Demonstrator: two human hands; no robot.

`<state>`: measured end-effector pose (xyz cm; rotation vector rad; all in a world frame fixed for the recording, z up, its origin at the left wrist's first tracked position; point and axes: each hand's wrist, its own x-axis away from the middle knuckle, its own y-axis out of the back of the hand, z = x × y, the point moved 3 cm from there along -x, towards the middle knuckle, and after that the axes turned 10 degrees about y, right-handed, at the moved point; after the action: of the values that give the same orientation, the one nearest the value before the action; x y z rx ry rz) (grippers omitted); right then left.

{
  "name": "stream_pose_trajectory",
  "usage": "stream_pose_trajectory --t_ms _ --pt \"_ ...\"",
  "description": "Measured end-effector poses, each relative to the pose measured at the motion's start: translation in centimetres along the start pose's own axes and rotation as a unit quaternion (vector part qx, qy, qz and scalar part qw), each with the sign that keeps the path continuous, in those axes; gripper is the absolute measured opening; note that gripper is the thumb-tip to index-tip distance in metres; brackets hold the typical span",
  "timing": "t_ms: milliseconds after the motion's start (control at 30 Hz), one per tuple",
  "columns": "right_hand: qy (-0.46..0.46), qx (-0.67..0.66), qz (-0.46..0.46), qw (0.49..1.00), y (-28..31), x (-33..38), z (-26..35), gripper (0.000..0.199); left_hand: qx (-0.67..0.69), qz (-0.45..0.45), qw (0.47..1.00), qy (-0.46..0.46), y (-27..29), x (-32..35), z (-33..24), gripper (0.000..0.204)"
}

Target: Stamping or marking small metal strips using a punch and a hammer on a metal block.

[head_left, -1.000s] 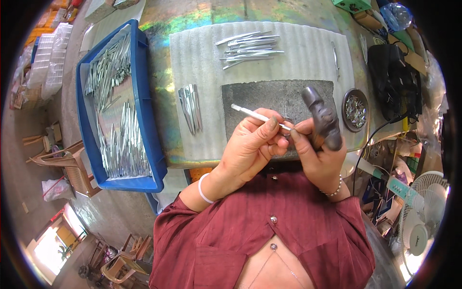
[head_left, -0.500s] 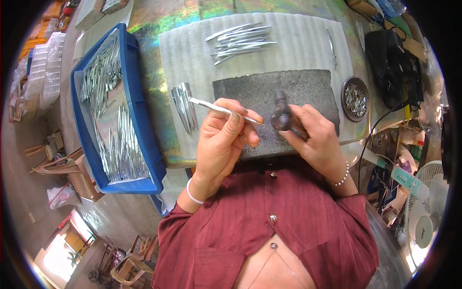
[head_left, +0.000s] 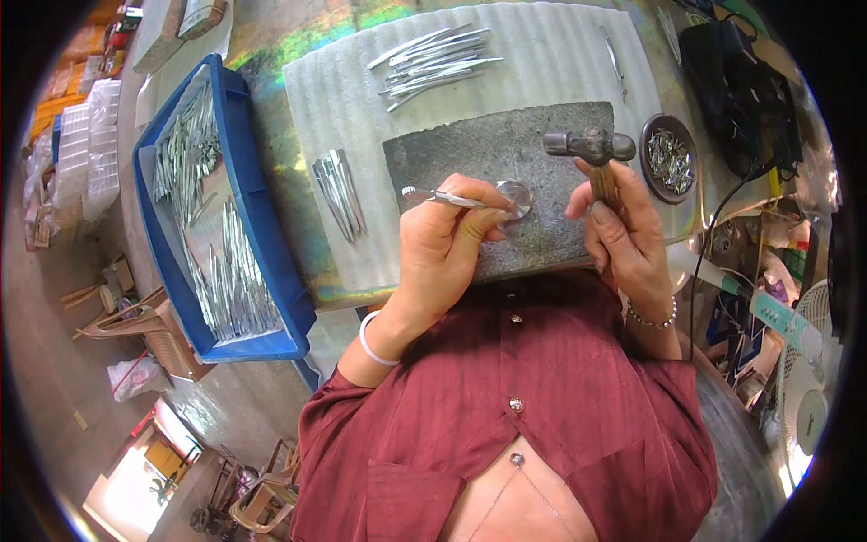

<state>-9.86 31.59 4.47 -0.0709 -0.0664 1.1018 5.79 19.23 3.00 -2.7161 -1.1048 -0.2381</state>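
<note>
My left hand (head_left: 450,233) pinches a slim silvery metal piece (head_left: 444,198), which lies slantwise with its far tip at a small round metal block (head_left: 516,198). That block rests on a dark stone-like slab (head_left: 560,230). In my right hand (head_left: 629,233) is a ball-peen hammer (head_left: 591,144), held by its wooden handle with the head raised over the slab's right part. Left of the slab lies a small bundle of similar slim pieces (head_left: 338,194). A larger pile of them (head_left: 432,63) is beyond the slab.
A white foam sheet (head_left: 316,99) covers much of the table. At the left stands a blue tray (head_left: 271,217) full of slim metal pieces. A round dark dish (head_left: 646,149) with small metal bits sits at the right, near a black device (head_left: 718,99) with a cord. One piece (head_left: 613,63) lies alone.
My left hand has brought the metal piece down to the round block, which was hidden before. The hammer has moved right, its head now turned sideways and in plain sight.
</note>
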Motion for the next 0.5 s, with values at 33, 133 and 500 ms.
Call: stream_pose_trajectory --t_ms 33,133,500 --pt "0.0 -0.013 0.02 1.0 0.3 0.28 -0.34 0.041 -0.032 -0.01 0.999 -0.022 -0.02 -0.04 -0.07 0.005" --pt "-0.023 -0.02 0.026 0.999 0.52 0.52 -0.59 0.041 -0.048 -0.016 0.997 -0.051 -0.19 -0.09 0.07 0.004" --pt "-0.058 0.009 0.012 0.998 0.33 0.09 -0.29 0.031 -0.071 -0.027 0.995 -0.059 -0.47 -0.2 -0.05 0.005"
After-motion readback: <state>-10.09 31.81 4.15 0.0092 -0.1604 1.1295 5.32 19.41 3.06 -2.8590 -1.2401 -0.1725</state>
